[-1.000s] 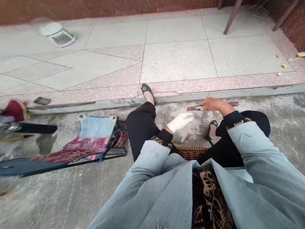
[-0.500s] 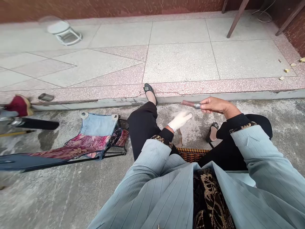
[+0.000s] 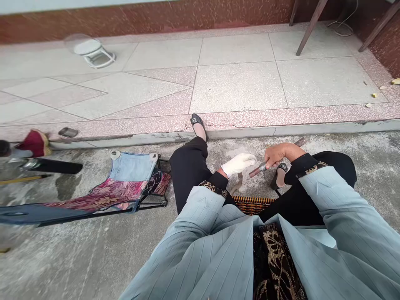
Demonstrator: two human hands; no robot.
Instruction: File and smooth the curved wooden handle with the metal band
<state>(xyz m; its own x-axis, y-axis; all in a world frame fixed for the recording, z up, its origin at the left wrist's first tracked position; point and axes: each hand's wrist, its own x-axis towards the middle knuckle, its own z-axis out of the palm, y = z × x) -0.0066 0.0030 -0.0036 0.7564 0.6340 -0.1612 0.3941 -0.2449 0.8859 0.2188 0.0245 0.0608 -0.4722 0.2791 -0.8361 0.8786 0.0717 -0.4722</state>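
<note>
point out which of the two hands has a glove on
The left hand: a white glove covers it. The right hand is bare and grips a brown stick with a grey band.

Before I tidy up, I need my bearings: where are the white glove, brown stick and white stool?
White glove (image 3: 238, 164), head view: back of the hand part.
Brown stick (image 3: 255, 171), head view: end nearer the glove.
White stool (image 3: 88, 47), head view: seat top.
</note>
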